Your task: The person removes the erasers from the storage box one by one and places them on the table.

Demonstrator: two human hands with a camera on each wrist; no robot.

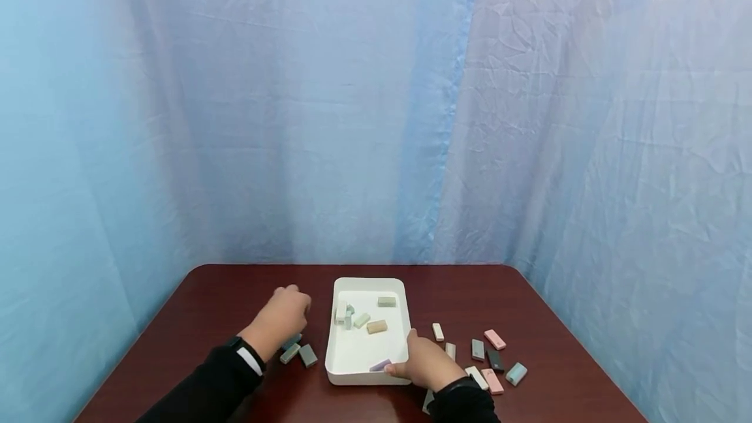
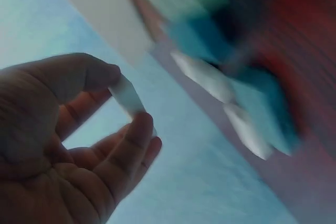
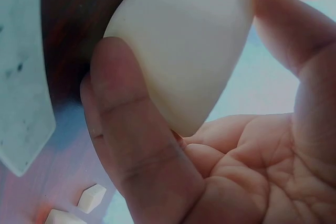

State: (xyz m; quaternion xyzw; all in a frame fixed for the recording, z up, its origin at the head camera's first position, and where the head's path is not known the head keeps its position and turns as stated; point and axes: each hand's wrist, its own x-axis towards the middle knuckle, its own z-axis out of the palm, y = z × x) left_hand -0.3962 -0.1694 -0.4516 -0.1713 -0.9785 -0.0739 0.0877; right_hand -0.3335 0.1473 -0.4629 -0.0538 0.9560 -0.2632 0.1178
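Left hand (image 2: pixel 68 145) pinching a small white block (image 2: pixel 127 96) near the surface's left edge, right hand (image 1: pixel 425 364) gripping the white tray (image 1: pixel 358 358) near corner, loose pastel blocks (image 1: pixel 495 339) right of it

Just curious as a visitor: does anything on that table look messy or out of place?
Slightly: small pastel blocks lie scattered right of the white tray, two more on its left, and a few in the tray lean crookedly. Nothing looks broken or spilled.

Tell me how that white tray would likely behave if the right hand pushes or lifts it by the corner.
The white tray looks like stiff moulded plastic, so it probably keeps its shape. Holding only a few small blocks, it is likely light and may slide easily on the glossy table. Lifted by the corner the right hand grips, it would probably tilt and the blocks slide.
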